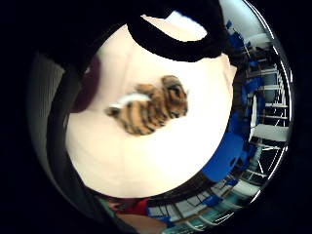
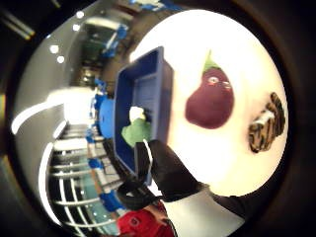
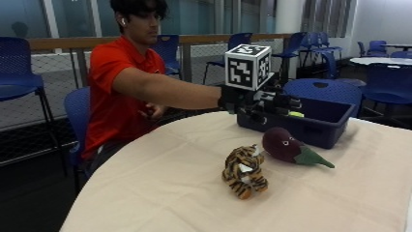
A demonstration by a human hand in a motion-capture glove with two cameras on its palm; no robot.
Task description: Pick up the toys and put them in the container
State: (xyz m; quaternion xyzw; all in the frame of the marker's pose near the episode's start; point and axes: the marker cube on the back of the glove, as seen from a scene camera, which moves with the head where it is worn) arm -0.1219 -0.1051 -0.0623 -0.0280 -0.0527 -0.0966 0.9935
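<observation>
Fingers on my gloved right hand (image 3: 257,104) look stretched out and relaxed with nothing pinched between them, as far as the outside view lets me judge; the hand hovers at the near rim of the blue container (image 3: 325,128), which sits on the far right of the round table (image 3: 161,193). Two toys lie on the cloth well apart from my hand: the tiger plush (image 3: 244,171) nearer the camera, and the eggplant plush (image 3: 287,146) just right of it and just in front of the bin wall. I judge one toy is already dropped in, so the next move is a reach toward these two. My worry is the eggplant: it lies so near the bin wall that a sideways approach could knock it against the wall or push it toward the tiger, and a careless sweep of my arm over the rim could nudge the container. The thumb-side palm view gives me what the outside view barely shows: a green toy (image 2: 137,131) resting inside the container (image 2: 148,94), with the eggplant (image 2: 210,101) and tiger (image 2: 266,123) beyond the wall. The little-finger-side view shows only the tiger (image 1: 151,109) lying on its side on the cloth, with a dark sliver of the eggplant at the edge, and no bin.
</observation>
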